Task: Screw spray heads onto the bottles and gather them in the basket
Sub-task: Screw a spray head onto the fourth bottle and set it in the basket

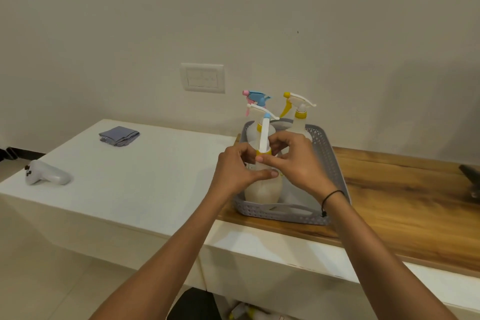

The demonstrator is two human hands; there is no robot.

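A grey perforated basket [328, 163] sits on the wooden part of the worktop, at its left end against the white part. Two translucent white bottles stand upright at its far end: one [253, 131] with a blue-and-pink spray head [255, 97], one [298, 125] with a white-and-yellow spray head [297, 102]. A third bottle [263, 189] stands at the basket's near left corner, its white spray head [263, 125] with a yellow collar sitting on the neck.

Three translucent white plastic spray bottles stood in one grey perforated plastic basket [335, 163]: a near one [262, 189], a far-left one [253, 131] with a blue and pink head, and a far-right one [298, 125] with a yellow trigger. One folded grey cloth [119, 135] and one white game controller [46, 176] lay to the left.
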